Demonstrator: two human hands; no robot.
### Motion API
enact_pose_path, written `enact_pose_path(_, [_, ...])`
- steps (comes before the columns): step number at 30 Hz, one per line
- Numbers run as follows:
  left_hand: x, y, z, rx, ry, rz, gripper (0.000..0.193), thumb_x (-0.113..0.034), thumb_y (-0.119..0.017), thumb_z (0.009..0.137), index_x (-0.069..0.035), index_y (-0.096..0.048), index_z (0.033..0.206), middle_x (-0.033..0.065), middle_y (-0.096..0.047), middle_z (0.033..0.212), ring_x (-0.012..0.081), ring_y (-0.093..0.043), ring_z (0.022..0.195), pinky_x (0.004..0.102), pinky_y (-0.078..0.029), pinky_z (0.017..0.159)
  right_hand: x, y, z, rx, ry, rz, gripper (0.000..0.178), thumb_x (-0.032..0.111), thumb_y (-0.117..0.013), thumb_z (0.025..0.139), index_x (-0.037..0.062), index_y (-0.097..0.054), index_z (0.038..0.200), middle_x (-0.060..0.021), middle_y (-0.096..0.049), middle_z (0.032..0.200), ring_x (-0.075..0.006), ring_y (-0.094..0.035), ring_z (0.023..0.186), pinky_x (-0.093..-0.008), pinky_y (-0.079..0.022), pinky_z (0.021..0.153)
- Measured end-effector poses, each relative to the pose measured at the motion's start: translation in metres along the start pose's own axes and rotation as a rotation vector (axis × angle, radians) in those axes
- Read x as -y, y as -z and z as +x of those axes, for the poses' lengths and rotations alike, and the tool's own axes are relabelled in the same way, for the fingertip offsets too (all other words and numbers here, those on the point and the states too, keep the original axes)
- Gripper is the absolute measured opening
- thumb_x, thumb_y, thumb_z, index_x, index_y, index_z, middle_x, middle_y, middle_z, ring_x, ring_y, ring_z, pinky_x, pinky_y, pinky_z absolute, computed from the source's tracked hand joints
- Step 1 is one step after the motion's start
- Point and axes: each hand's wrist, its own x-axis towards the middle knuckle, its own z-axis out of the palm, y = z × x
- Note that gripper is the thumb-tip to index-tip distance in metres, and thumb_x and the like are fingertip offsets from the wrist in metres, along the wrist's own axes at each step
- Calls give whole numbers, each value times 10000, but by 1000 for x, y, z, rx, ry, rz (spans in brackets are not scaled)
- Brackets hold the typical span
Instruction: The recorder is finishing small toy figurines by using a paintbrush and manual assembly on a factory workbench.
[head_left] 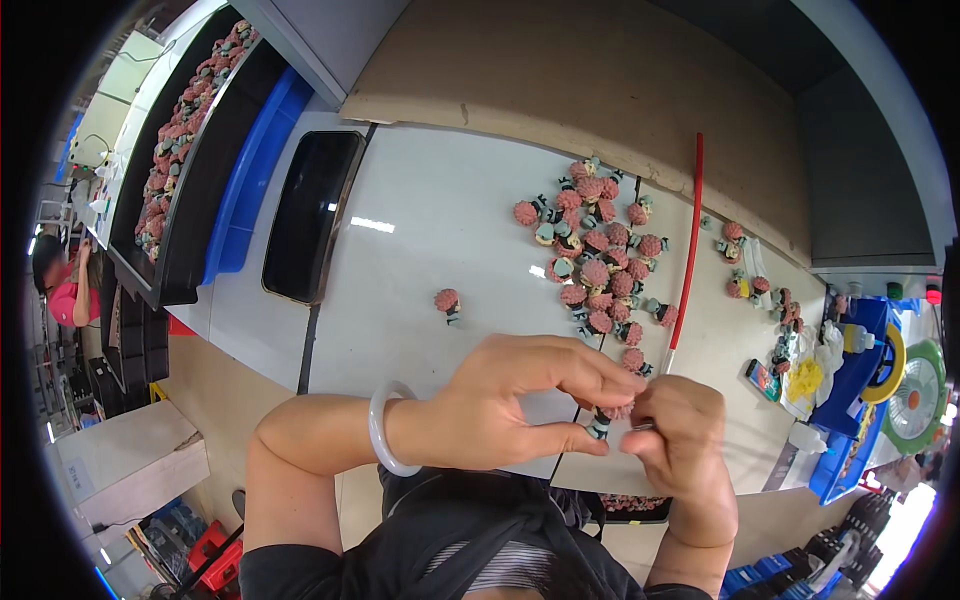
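My left hand, with a pale bangle at the wrist, pinches a small figurine between thumb and fingers. The figurine has a pink knobbly head and a grey-green and dark body, partly covered by my fingers. Right beside it, my right hand is closed around the lower end of a long thin red-handled paintbrush. Its pale ferrule enters the grip, and the bristles cannot be made out. Beyond both hands lies a cluster of similar figurines on the white table. One single figurine lies apart, left of the cluster.
A dark-screened phone or tablet lies at the left. Past it are a blue tray and a black tray full of figurines. More figurines lie at the right, near a green fan. A person is at far left.
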Motion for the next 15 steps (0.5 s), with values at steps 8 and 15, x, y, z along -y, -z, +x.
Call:
enact_pose_path(8, [-4, 2, 1, -43, -36, 59, 320, 35, -732, 626, -27, -605, 913, 180, -603, 995, 235, -611, 880, 304, -518, 745, 6, 0, -2, -246, 161, -346, 311, 302, -607, 728, 48, -626, 908, -39, -519, 719, -215, -471, 648, -321, -376, 564])
enact_pose_path(15, [-3, 2, 1, -40, -36, 61, 322, 39, -732, 620, -24, -608, 911, 180, -609, 986, 236, -611, 882, 303, -520, 741, 6, -2, 0, -255, 183, -358, 332, 326, -542, 808, -2, -586, 783, -79, -535, 680, -244, -476, 601, -339, -389, 545])
